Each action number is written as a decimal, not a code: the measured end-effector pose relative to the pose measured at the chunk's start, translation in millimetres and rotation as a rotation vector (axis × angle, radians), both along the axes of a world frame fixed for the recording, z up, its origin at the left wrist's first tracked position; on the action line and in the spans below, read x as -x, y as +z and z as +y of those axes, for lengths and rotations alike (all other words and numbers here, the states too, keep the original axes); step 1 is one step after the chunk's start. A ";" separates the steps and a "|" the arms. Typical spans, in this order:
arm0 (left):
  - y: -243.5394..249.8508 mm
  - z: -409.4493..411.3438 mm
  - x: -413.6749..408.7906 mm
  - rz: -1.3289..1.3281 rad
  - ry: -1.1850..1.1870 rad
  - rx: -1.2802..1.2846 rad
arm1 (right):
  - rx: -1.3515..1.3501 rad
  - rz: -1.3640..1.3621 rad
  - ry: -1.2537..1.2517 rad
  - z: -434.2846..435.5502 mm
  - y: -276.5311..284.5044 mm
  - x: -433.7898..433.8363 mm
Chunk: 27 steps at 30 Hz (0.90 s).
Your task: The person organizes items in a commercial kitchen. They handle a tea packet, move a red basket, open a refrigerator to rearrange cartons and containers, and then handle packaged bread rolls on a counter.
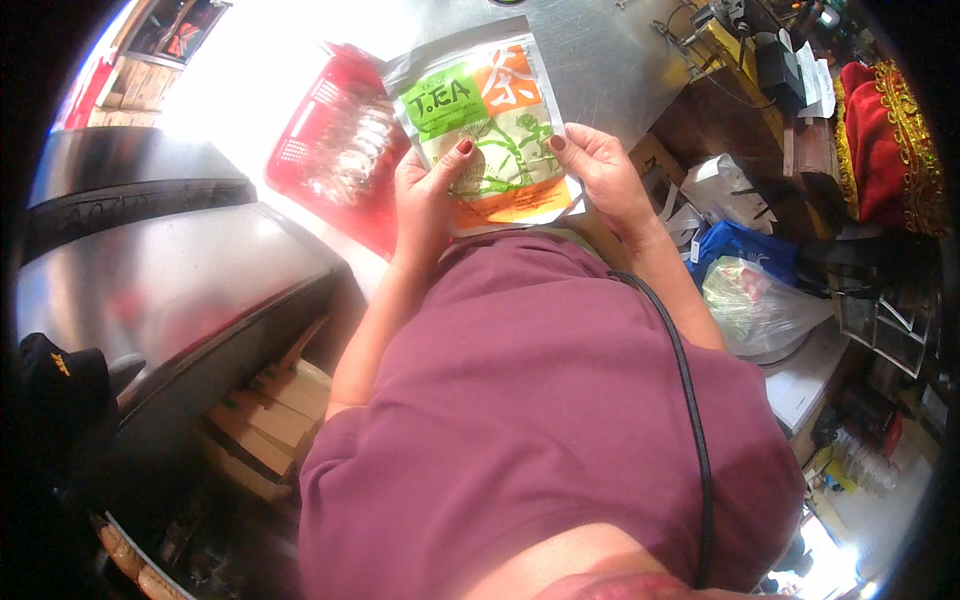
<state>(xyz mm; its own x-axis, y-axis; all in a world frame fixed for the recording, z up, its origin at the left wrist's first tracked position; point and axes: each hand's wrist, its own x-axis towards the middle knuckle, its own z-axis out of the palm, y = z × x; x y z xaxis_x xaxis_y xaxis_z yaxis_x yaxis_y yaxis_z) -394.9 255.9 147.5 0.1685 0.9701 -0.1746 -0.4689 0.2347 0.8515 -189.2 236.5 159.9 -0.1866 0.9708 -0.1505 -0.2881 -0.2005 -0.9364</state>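
Note:
A flat tea pouch (495, 142) in silver, green and orange, bearing printed writing and plant drawings, is held up before my chest. My left hand (431, 187) grips its lower left edge, thumb on the front. On the lower right edge my right hand (604, 176) pinches it the same way; the fingers behind the pouch are hidden. Left of the pouch lies a red plastic basket (289, 150) holding several clear-wrapped items (356, 146), whose contents I cannot make out.
A metal table (611, 60) extends beyond the pouch. Metal-topped units (172, 262) stand at left, with cardboard boxes (277, 405) below. At right are a clear plastic bag (757, 307), a blue bag (739, 244) and red cloth with gold trim (877, 142). A black cord (694, 420) crosses my shirt.

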 end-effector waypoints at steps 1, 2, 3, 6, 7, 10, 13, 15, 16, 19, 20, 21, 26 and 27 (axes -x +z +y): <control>0.7 -0.5 -1.2 0.002 0.001 0.001 | -0.007 -0.007 0.002 0.1 -1.2 -1.6; 0.9 -0.9 -2.2 0.005 0.001 0.005 | -0.010 -0.009 0.005 0.2 -1.9 -3.2; 0.6 -0.8 -2.3 0.008 -0.001 0.010 | -0.012 -0.012 0.006 0.2 -2.6 -3.8; -1.7 -0.4 -2.6 0.008 -0.004 0.012 | -0.007 -0.003 0.006 -1.3 0.6 -3.4; -2.5 -0.3 -2.7 0.007 -0.005 0.011 | -0.003 0.002 0.005 -2.0 1.9 -3.0; -4.5 0.6 -3.6 0.004 -0.010 -0.004 | -0.005 -0.015 0.000 -2.9 -1.0 -4.4; -2.2 -0.5 -5.5 -0.022 -0.015 0.004 | 0.022 -0.019 -0.027 -5.1 -0.6 -3.5; -1.6 -0.8 -5.6 -0.013 -0.019 0.004 | 0.007 -0.019 -0.031 -5.3 0.2 -3.0; -1.4 -0.8 -5.5 -0.008 -0.021 0.004 | 0.000 -0.018 -0.033 -5.3 0.3 -3.1; -2.4 -0.3 -3.8 0.010 -0.029 0.021 | 0.003 -0.018 -0.025 -5.3 0.1 -3.6; -2.2 -0.4 -3.7 0.004 -0.027 0.025 | 0.004 -0.015 -0.027 -5.3 0.7 -3.0; -2.1 -0.8 -4.2 -0.001 -0.025 0.029 | 0.004 -0.012 -0.029 -5.6 1.4 -2.5; -2.5 -0.8 -5.1 0.014 -0.023 0.017 | 0.000 -0.026 -0.024 -5.4 -1.4 -4.5; -3.6 -1.0 -5.0 0.021 -0.019 0.009 | -0.001 -0.026 -0.020 -5.2 -2.6 -4.9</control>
<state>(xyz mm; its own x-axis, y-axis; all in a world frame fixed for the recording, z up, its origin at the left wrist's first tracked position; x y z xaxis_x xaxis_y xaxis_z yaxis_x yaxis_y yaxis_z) -389.9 254.9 143.9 0.1832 0.9652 -0.1866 -0.4463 0.2508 0.8591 -184.3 231.3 157.3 -0.1637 0.9744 -0.1540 -0.2679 -0.1941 -0.9437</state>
